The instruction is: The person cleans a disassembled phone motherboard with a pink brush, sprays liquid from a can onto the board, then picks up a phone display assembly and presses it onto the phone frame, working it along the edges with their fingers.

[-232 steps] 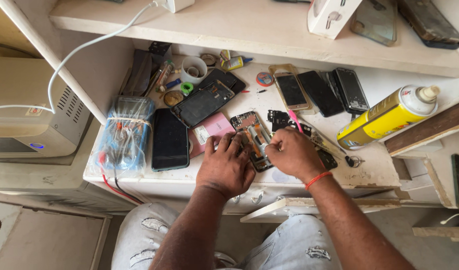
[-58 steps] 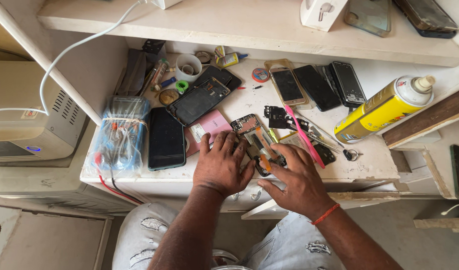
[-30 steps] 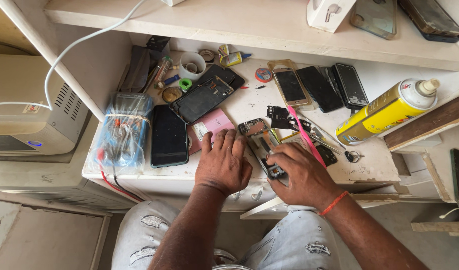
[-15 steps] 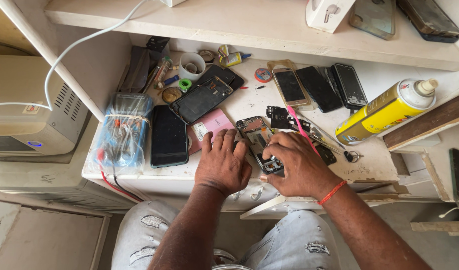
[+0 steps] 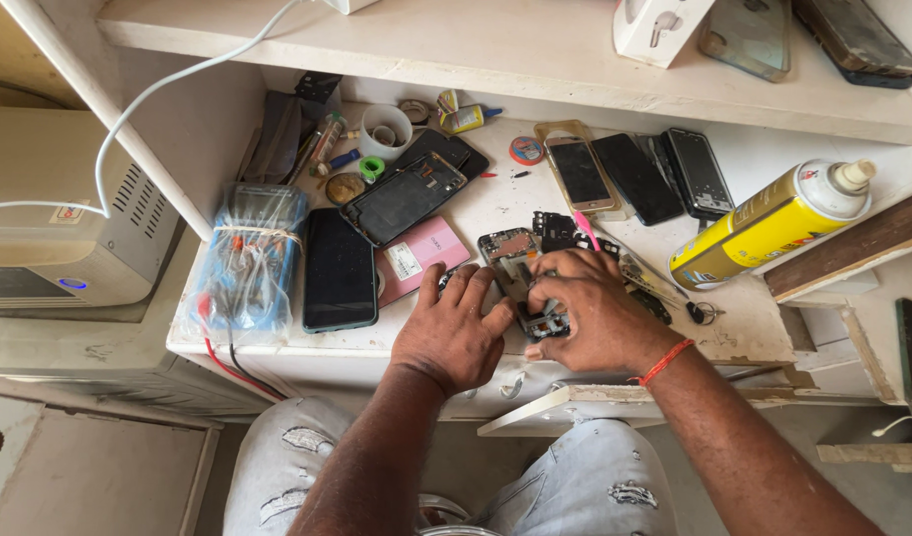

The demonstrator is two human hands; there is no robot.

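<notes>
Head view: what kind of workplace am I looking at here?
Most likely a small phone repair bench. Both hands, left hand and right hand, work on an opened phone with its insides exposed. Several other phones lie about the white worktop, beside a yellow spray can.

Black phone point(image 5: 339, 270) lies face up left on the white bench point(image 5: 495, 203), pink card point(image 5: 416, 258) just beside it. Bagged cables in clear plastic point(image 5: 245, 263) at the left edge. Opened phone back point(image 5: 404, 197) behind, near a white cup point(image 5: 385, 129). Gold-framed phone point(image 5: 578, 169) and two dark phones point(image 5: 634, 179) point(image 5: 698, 171) in a row at the back. Yellow spray can point(image 5: 778, 220) lying tilted at right. White box point(image 5: 660, 25) on the shelf above. Beige machine point(image 5: 54, 213) far left.
</notes>
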